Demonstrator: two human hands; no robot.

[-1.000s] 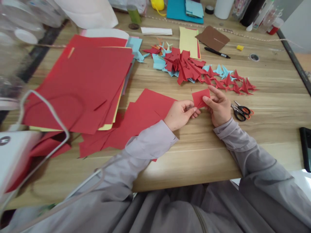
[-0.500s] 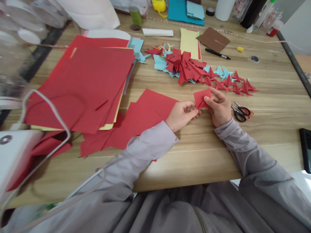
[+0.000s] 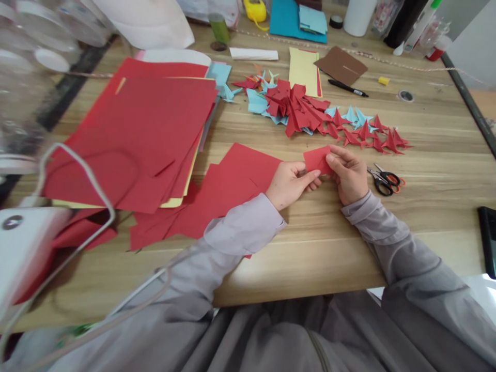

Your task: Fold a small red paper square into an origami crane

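Between my hands is a small folded piece of red paper [image 3: 315,157], held just above the table. My left hand [image 3: 291,184] pinches its lower left part between thumb and fingers. On the other side, my right hand [image 3: 349,173] grips the right edge, thumb in front and fingers behind. Larger red sheets [image 3: 236,181] lie flat to the left, partly beneath my left forearm. Beyond the hands stretches a group of folded red paper cranes [image 3: 364,132], with some light blue ones among them. A heap of red folded pieces [image 3: 294,106] adjoins them.
A thick stack of red paper [image 3: 155,124] covers the left side, with a white cable [image 3: 89,178] looping over it. Black-handled scissors [image 3: 385,181] lie right of my right hand. Farther back are a pen [image 3: 347,88], brown paper [image 3: 341,65] and yellow paper strips [image 3: 303,72].
The red paper has turned and shifted slightly left. My left thumb has moved up onto its front face, and my right fingers have drawn in a little.
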